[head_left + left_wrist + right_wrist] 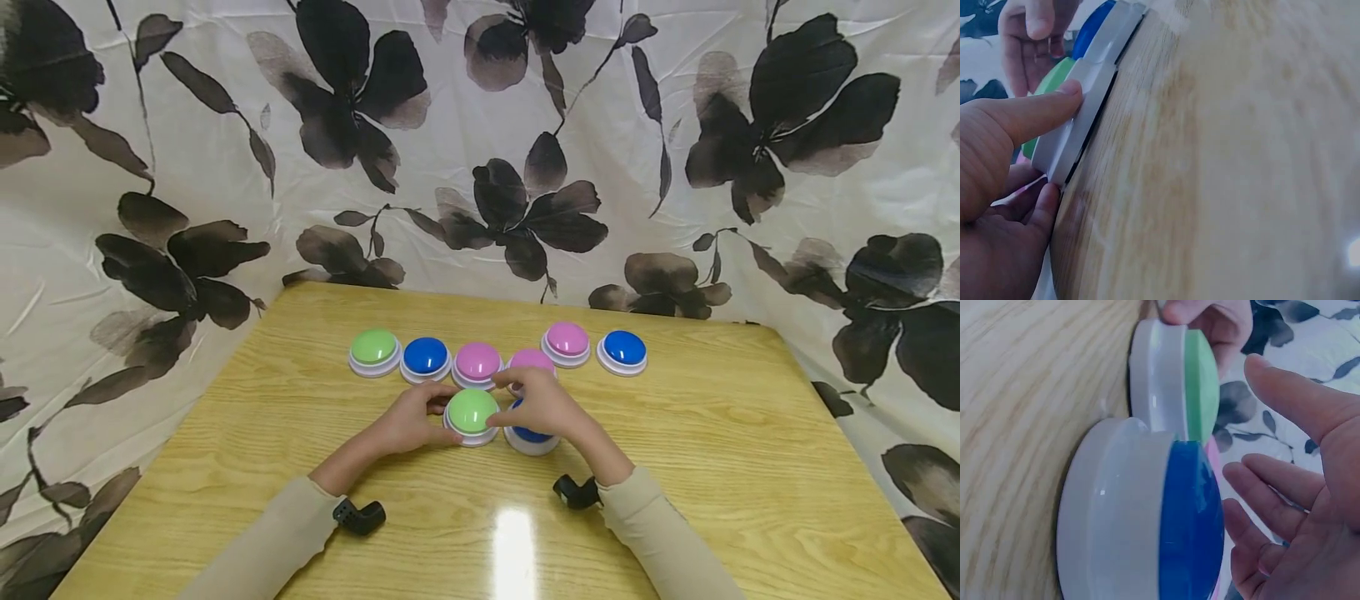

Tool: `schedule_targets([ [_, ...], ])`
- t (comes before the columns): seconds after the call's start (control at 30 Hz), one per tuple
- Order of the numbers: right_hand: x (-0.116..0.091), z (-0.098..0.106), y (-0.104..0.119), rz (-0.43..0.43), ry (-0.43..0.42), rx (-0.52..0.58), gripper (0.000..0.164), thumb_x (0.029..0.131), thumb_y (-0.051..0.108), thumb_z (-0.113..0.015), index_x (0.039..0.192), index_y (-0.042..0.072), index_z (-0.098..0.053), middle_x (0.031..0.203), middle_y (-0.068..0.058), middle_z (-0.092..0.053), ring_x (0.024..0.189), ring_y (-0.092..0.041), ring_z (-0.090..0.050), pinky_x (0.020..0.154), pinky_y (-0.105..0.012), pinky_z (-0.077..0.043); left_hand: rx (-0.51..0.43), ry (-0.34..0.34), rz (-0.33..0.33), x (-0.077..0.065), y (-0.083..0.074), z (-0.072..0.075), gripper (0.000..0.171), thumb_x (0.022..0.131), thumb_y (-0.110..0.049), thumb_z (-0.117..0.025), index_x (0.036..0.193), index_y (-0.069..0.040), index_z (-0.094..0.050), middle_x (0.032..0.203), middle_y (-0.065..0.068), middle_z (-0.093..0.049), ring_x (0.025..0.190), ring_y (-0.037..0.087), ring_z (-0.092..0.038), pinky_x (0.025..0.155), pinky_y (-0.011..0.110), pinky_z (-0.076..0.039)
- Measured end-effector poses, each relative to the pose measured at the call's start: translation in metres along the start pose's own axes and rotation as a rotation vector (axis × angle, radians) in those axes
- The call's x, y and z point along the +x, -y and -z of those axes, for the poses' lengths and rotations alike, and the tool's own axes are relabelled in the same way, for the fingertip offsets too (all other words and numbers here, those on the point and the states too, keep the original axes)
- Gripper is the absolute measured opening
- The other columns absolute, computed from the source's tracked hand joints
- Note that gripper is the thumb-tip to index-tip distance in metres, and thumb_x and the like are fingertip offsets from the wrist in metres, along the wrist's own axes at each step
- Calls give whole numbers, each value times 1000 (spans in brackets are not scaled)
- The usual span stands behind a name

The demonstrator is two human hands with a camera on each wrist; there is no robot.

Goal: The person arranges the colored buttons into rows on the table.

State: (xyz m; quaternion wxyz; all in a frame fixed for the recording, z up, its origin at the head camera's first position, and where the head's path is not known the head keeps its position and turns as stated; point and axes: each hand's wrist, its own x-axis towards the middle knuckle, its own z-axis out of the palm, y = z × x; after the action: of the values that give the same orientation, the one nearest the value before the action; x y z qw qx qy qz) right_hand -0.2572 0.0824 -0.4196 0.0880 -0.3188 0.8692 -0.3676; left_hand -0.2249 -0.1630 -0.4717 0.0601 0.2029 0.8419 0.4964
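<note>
In the head view my left hand holds a green-domed push button with a white base. The left wrist view has its thumb pressed on the base and the fingers at the opposite side. My right hand is above a blue button and partly covers it. Seen from the right wrist, this hand has spread, relaxed fingers and an empty palm facing the blue dome. The green and blue buttons sit side by side. Beyond the right fingers, a pink button is partly hidden.
Behind the hands, a row on the wooden table has a green button, a blue button and a pink button. Farther right are another pink button and a blue one. Floral fabric hangs behind.
</note>
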Motion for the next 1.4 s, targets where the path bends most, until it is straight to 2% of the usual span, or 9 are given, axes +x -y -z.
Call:
schedule_targets([
  [0.17,-1,8,-2,20,-36,55,55,77,23,-84,122,-2,-64,117,-15,-65,107,-33,-60,92,-46,-49,-12,27,1,2,0,3,72,73,-10,-87,133,6,-51,126,17,-57,111,26,-59,93,30,-49],
  [0.37,-4,33,0,-9,-145,121,40,83,21,-78,118,3,-67,111,-10,-68,98,-26,-59,83,-41,-52,15,-14,1,9,-17,27,70,78,-14,-83,135,7,-49,131,21,-53,114,32,-56,96,41,-48],
  [0.53,-2,66,0,-76,-194,120,38,85,23,-76,118,6,-68,111,-5,-67,96,-22,-58,80,-36,-51,38,-5,-32,33,-39,45,61,84,-14,-78,135,6,-51,131,22,-54,115,35,-55,95,44,-48],
  [0.67,5,92,-4,-116,-192,111,40,86,24,-75,121,6,-66,114,-8,-65,97,-24,-58,80,-37,-52,73,13,-60,61,-59,49,55,86,-12,-75,134,5,-53,130,21,-56,115,34,-55,96,41,-47],
  [0.77,13,108,-7,-124,-189,100,40,86,21,-74,122,5,-65,116,-11,-64,100,-26,-57,81,-39,-52,69,41,-68,82,-71,47,52,88,-11,-72,133,4,-53,130,20,-56,115,34,-56,97,40,-46],
  [0.9,25,123,-16,-150,-176,64,42,87,23,-74,124,5,-63,119,-13,-63,104,-27,-56,86,-41,-51,82,88,-57,110,-77,39,51,88,-13,-72,133,3,-54,130,18,-57,114,32,-56,96,36,-47],
  [1.1,36,133,-35,-222,-169,61,46,88,23,-73,127,3,-60,124,-15,-59,110,-30,-53,93,-44,-48,101,117,-6,143,-74,27,50,88,-14,-72,133,2,-55,130,16,-57,114,31,-57,95,32,-47],
  [1.2,37,134,-47,-263,-172,76,48,88,22,-73,129,1,-58,127,-16,-57,113,-31,-51,97,-45,-45,95,125,37,156,-71,20,51,89,-15,-72,134,1,-54,131,14,-57,114,28,-57,95,30,-47],
  [1.4,37,129,-72,-335,-162,85,53,86,20,-75,131,0,-55,130,-19,-54,118,-33,-47,101,-46,-42,78,145,73,177,-64,3,50,90,-14,-71,134,3,-54,132,17,-56,118,30,-55,95,31,-47],
])
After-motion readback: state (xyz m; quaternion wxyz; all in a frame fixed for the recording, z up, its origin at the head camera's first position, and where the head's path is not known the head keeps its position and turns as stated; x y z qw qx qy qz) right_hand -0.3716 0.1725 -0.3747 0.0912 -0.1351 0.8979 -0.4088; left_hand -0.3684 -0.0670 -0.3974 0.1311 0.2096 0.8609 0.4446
